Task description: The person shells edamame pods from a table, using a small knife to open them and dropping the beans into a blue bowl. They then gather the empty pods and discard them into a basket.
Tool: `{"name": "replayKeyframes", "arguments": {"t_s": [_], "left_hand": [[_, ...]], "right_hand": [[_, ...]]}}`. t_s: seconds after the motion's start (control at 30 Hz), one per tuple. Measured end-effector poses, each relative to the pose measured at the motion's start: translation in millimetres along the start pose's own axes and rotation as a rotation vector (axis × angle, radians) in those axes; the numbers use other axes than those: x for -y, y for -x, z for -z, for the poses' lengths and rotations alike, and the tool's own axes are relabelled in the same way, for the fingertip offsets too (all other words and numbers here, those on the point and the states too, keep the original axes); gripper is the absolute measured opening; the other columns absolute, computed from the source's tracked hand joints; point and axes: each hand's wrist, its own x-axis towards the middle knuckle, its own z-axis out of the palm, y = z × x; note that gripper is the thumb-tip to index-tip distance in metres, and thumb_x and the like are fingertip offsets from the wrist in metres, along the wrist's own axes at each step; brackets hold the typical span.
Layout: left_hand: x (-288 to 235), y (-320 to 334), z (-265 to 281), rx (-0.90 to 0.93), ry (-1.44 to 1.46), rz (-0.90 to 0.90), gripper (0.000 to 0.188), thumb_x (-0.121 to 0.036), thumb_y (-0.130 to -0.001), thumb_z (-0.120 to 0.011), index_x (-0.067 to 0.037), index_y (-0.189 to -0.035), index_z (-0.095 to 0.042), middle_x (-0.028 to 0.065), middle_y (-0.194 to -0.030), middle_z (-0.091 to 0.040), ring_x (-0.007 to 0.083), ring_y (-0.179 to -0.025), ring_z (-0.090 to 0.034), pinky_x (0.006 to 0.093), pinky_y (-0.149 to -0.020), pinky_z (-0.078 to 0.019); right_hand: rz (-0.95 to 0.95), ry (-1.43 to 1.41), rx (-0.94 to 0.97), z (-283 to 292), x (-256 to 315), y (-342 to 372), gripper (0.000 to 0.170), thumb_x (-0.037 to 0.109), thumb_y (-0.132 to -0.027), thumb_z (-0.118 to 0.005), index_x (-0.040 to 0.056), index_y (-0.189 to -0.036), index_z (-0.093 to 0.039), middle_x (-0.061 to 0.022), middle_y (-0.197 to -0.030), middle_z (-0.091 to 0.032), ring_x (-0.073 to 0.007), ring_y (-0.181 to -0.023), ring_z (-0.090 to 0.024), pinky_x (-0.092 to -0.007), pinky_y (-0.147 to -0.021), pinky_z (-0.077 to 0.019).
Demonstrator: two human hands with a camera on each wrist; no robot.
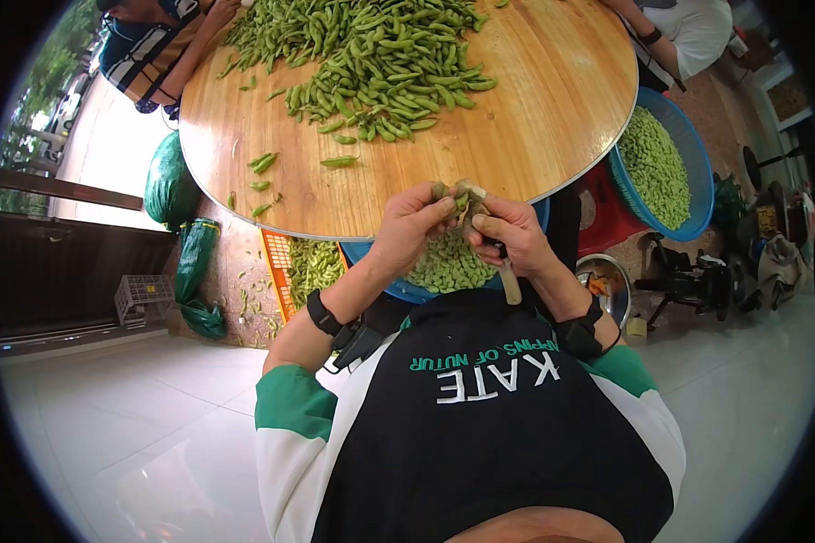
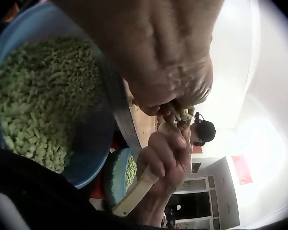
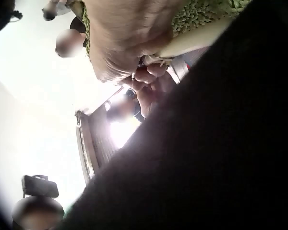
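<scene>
In the head view the left hand (image 1: 406, 228) pinches a green soybean pod (image 1: 463, 201) between thumb and fingers, just over the table's near edge. Facing it, the right hand (image 1: 519, 240) has its fingers curled round a small knife whose pale handle (image 1: 511, 285) sticks out toward the body; its blade is mostly hidden by the fingers. Both hands' fingertips meet around the pod. Below them stands a blue basin (image 2: 93, 165) of shelled green beans (image 1: 450, 264). The left wrist view shows the same pale handle (image 2: 134, 195) under the right hand.
A round wooden table (image 1: 552, 100) bears a big heap of pods (image 1: 380, 68) and several loose ones. An orange crate (image 1: 277, 271) with pods stands at left, near green sacks (image 1: 169, 181). At right are another blue basin (image 1: 697, 172) and a metal bowl (image 1: 618, 282). Other people sit across.
</scene>
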Motion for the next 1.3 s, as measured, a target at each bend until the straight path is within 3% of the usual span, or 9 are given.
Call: {"name": "replayKeyframes", "arguments": {"t_s": [0.07,0.13,0.33,0.57,0.83,0.9,1.07,1.13,1.3], "left_hand": [[-0.9,-0.3,0.1,0.027,0.008,0.024,0.01,-0.015,-0.093,-0.057,-0.006,-0.089,-0.059,-0.0034,-0.075,-0.055,0.0032,-0.063,-0.044,0.0173,-0.054,-0.032],[-0.6,0.9,0.9,0.053,0.02,0.005,0.01,-0.014,-0.093,-0.057,-0.005,-0.089,-0.059,-0.0031,-0.075,-0.055,0.0033,-0.064,-0.045,0.0179,-0.055,-0.0334],[5.5,-3.5,-4.1,-0.036,-0.308,-0.112,0.015,-0.013,-0.09,-0.058,0.001,-0.085,-0.058,-0.0019,-0.073,-0.055,0.0041,-0.068,-0.047,0.0211,-0.059,-0.0392],[5.3,-2.8,-7.1,-0.073,-0.541,-0.193,0.015,-0.011,-0.082,-0.059,0.003,-0.079,-0.056,0.0025,-0.066,-0.054,0.0059,-0.065,-0.047,0.0254,-0.056,-0.0406],[0.4,-0.1,-9.3,0.029,-0.375,-0.131,0.017,-0.013,-0.079,-0.059,0.004,-0.08,-0.058,0.0108,-0.066,-0.056,0.0138,-0.063,-0.054,0.0294,-0.058,-0.0442],[-2.5,4.3,-13.5,-0.013,-0.776,-0.302,0.013,-0.011,-0.077,-0.06,0.002,-0.083,-0.06,0.0154,-0.07,-0.058,0.0224,-0.066,-0.06,0.0323,-0.06,-0.0467],[-11.2,-1.5,-0.1,-0.098,-0.762,-0.475,0.011,-0.007,-0.075,-0.061,-0.001,-0.085,-0.062,0.0167,-0.074,-0.059,0.0308,-0.069,-0.06,0.0362,-0.061,-0.0474],[-30.4,-6.5,26.6,-0.346,-1.168,-0.775,0.011,-0.005,-0.074,-0.059,-0.002,-0.084,-0.06,0.0145,-0.076,-0.057,0.0316,-0.072,-0.057,0.0395,-0.064,-0.046],[-39.5,-22.3,101.0,-0.382,-1.545,-0.82,0.012,-0.008,-0.072,-0.059,-0.005,-0.084,-0.057,0.012,-0.086,-0.055,0.0329,-0.083,-0.054,0.0414,-0.07,-0.0426]], "right_hand": [[-0.018,-0.043,0.053,5.5,-2.0,0.8,0.021,0.011,-0.094,-0.052,0.0005,-0.112,-0.057,-0.0013,-0.076,-0.057,-0.0045,-0.051,-0.044,-0.0186,-0.043,-0.034],[0.166,0.52,0.005,5.2,-3.4,3.0,0.025,0.011,-0.092,-0.056,0.0002,-0.115,-0.056,-0.001,-0.077,-0.059,-0.0041,-0.054,-0.047,-0.0183,-0.047,-0.0354],[0.117,0.272,-0.105,-3.8,1.5,3.6,0.023,0.008,-0.091,-0.058,0.0,-0.112,-0.058,0.0003,-0.076,-0.06,-0.0038,-0.058,-0.05,-0.0187,-0.052,-0.0393],[0.248,0.517,-0.187,-0.1,-11.9,-6.4,0.023,0.006,-0.088,-0.061,0.0002,-0.109,-0.058,-0.0007,-0.075,-0.06,-0.0048,-0.06,-0.052,-0.0198,-0.053,-0.0413],[0.186,0.496,-0.137,10.1,6.8,-0.1,0.015,0.003,-0.086,-0.061,-0.0004,-0.1,-0.059,0.0002,-0.072,-0.058,-0.0047,-0.059,-0.053,-0.0209,-0.052,-0.0424],[0.15,0.539,-0.14,9.0,13.2,0.1,0.01,0.003,-0.086,-0.06,-0.0007,-0.095,-0.058,0.0014,-0.071,-0.056,-0.0046,-0.059,-0.05,-0.0204,-0.053,-0.041],[0.269,0.716,-0.181,8.2,13.9,-6.1,0.01,0.003,-0.084,-0.061,0.0003,-0.092,-0.057,0.0009,-0.07,-0.052,-0.0065,-0.062,-0.047,-0.0221,-0.056,-0.0385],[0.298,0.997,-0.05,13.7,18.2,-2.3,0.011,0.003,-0.082,-0.063,0.0009,-0.092,-0.058,-0.0029,-0.071,-0.054,-0.0099,-0.064,-0.051,-0.0259,-0.057,-0.041],[0.292,1.08,0.2,9.5,22.7,-0.4,0.013,0.004,-0.081,-0.063,0.0006,-0.093,-0.059,-0.0084,-0.076,-0.06,-0.0159,-0.066,-0.056,-0.0289,-0.06,-0.0445]]}}
